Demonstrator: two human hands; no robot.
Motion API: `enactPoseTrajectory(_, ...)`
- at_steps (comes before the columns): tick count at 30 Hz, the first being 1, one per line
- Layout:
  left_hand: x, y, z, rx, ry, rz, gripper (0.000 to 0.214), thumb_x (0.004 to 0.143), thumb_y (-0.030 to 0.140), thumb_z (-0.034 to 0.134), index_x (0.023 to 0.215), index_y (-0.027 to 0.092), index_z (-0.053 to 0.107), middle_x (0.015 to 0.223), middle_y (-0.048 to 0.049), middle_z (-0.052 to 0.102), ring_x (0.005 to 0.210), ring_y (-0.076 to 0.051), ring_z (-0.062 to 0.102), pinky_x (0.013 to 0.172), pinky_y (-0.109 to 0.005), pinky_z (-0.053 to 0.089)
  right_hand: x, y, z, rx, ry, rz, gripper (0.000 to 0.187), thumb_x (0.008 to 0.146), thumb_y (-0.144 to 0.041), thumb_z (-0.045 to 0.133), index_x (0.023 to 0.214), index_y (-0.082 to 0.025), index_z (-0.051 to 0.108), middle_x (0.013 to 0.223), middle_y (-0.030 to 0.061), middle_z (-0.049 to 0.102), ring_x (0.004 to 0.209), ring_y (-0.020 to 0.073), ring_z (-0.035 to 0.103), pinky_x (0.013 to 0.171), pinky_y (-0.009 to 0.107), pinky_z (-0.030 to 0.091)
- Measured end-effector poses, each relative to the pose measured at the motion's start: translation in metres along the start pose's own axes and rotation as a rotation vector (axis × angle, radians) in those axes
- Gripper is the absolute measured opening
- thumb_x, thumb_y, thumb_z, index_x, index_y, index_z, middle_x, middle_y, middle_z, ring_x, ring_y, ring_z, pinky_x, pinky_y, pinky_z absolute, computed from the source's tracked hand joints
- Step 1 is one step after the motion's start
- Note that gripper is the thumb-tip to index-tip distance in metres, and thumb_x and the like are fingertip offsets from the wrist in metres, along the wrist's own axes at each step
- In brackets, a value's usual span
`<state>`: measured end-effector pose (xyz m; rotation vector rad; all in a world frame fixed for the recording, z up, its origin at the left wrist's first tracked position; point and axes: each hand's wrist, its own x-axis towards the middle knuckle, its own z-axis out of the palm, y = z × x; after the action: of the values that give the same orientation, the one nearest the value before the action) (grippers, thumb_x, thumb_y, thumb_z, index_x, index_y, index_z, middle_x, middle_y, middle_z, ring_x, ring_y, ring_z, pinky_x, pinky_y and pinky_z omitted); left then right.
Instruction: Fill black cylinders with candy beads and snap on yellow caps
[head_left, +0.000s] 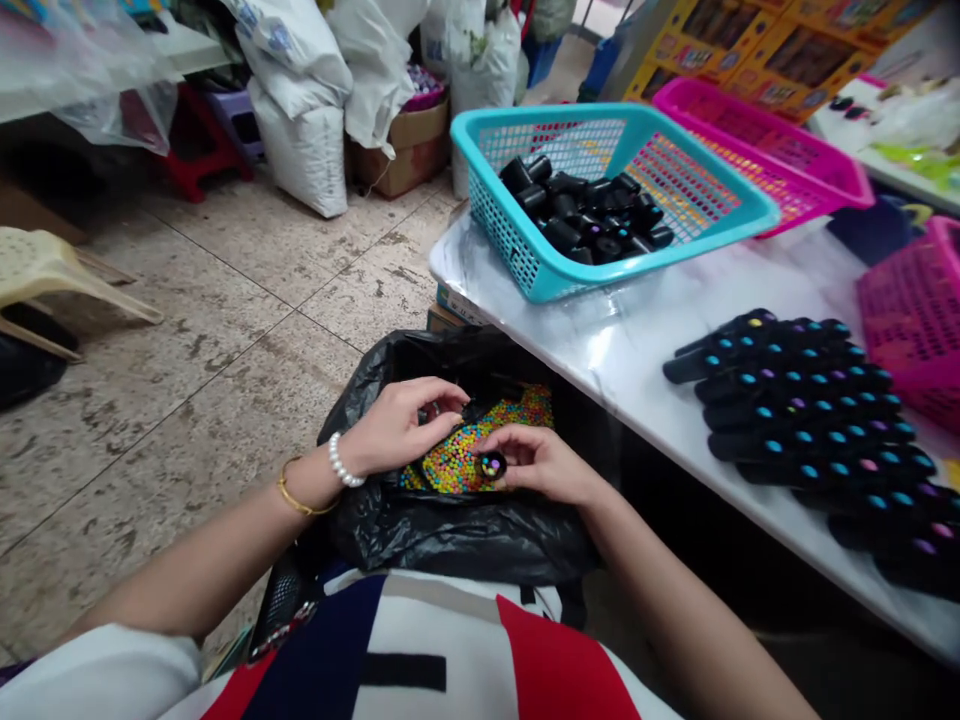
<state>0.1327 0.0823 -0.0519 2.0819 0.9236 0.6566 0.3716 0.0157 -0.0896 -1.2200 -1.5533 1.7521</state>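
Red-white-navy cloth (442,640) drapes me; my right hand (538,462) grips a round black tube (493,465) near multicoloured beads (448,466); my left hand (405,428), I cannot tell.

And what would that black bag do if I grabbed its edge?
The black bag would probably flop and crumple, since its sides look thin and wrinkly. It might feel a bit slippery, because the plastic is shiny. The colorful beads inside could slide or roll, since they look tiny, round and loose.
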Motion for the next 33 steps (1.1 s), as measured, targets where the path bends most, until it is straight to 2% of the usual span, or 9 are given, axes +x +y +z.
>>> enactPoseTrajectory(6,-0.008,0.01,0.007,-0.023,-0.032,0.007,0.023,0.083,0.019,0.055,0.105,0.019,0.063,0.096,-0.0037,0.066,0.083,-0.014,0.061,0.074,-0.026,0.05,0.0,-0.007,0.004,-0.166,0.057,-0.03,0.03,0.071,-0.014,0.065,0.101,-0.019,0.066,0.089,-0.0003,0.066,0.076,0.0127,0.059,0.071,0.025,0.047)
enactPoseTrajectory(10,-0.008,0.016,0.008,-0.026,-0.079,0.026,0.025,0.083,0.021,0.056,0.108,0.02,0.062,0.098,-0.0032,0.066,0.084,-0.013,0.061,0.074,-0.025,0.05,-0.004,-0.005,0.001,-0.174,0.075,-0.056,0.031,0.075,-0.016,0.065,0.105,-0.019,0.062,0.084,-0.0008,0.065,0.072,0.0123,0.059,0.067,0.024,0.047)
enactPoseTrajectory(14,-0.005,0.019,0.011,0.013,-0.096,0.053,0.025,0.084,0.021,0.055,0.108,0.019,0.061,0.098,-0.0036,0.065,0.083,-0.013,0.06,0.075,-0.026,0.049,-0.002,0.002,-0.001,-0.577,0.182,-0.178,0.029,0.077,-0.009,0.059,0.105,-0.019,0.062,0.098,0.004,0.065,0.086,0.0159,0.059,0.079,0.029,0.047)
enactPoseTrajectory(18,-0.004,0.014,0.015,0.019,-0.087,0.014,0.022,0.084,0.022,0.056,0.104,0.018,0.062,0.096,-0.0033,0.065,0.08,-0.013,0.06,0.074,-0.025,0.049,0.011,0.011,0.014,-1.031,0.045,-0.238,0.022,0.086,-0.012,0.052,0.105,-0.018,0.063,0.1,0.0097,0.062,0.095,0.0215,0.056,0.082,0.034,0.045)
enactPoseTrajectory(21,-0.005,0.011,0.017,0.016,-0.101,-0.013,0.021,0.083,0.021,0.056,0.103,0.018,0.063,0.095,-0.0034,0.065,0.079,-0.013,0.06,0.073,-0.025,0.049,0.016,0.014,0.028,-1.134,-0.064,-0.274,0.018,0.09,-0.016,0.049,0.099,-0.018,0.064,0.098,0.0107,0.062,0.094,0.0227,0.055,0.079,0.035,0.045)
enactPoseTrajectory(23,-0.006,0.01,0.016,0.022,-0.105,-0.03,0.021,0.083,0.021,0.057,0.102,0.018,0.063,0.093,-0.0031,0.065,0.077,-0.013,0.059,0.071,-0.025,0.049,0.015,0.013,0.031,-1.017,-0.109,-0.293,0.018,0.086,-0.011,0.052,0.098,-0.019,0.064,0.098,0.0088,0.063,0.094,0.021,0.056,0.081,0.033,0.045)
enactPoseTrajectory(26,-0.008,0.01,0.012,0.019,-0.08,-0.038,0.021,0.083,0.022,0.057,0.103,0.019,0.063,0.094,-0.003,0.066,0.077,-0.013,0.06,0.071,-0.026,0.049,0.007,0.009,0.027,-0.645,-0.126,-0.265,0.027,0.079,-0.005,0.057,0.101,-0.021,0.065,0.097,0.004,0.065,0.092,0.0171,0.059,0.083,0.03,0.046)
enactPoseTrajectory(30,-0.012,0.012,0.005,-0.037,-0.053,-0.054,0.022,0.084,0.022,0.056,0.104,0.02,0.063,0.096,-0.0032,0.066,0.08,-0.013,0.06,0.073,-0.026,0.049,-0.006,0.006,0.016,-0.101,-0.049,-0.078,0.029,0.075,-0.023,0.07,0.104,-0.02,0.065,0.095,0.0016,0.066,0.079,0.0141,0.061,0.074,0.028,0.049)
enactPoseTrajectory(33,-0.015,0.017,0.005,-0.075,-0.084,-0.056,0.023,0.084,0.022,0.056,0.106,0.02,0.062,0.096,-0.0029,0.065,0.081,-0.013,0.06,0.074,-0.026,0.049,-0.01,0.005,0.013,0.111,0.027,-0.022,0.035,0.069,-0.028,0.077,0.102,-0.019,0.066,0.097,0.0022,0.066,0.082,0.0142,0.061,0.077,0.028,0.049)
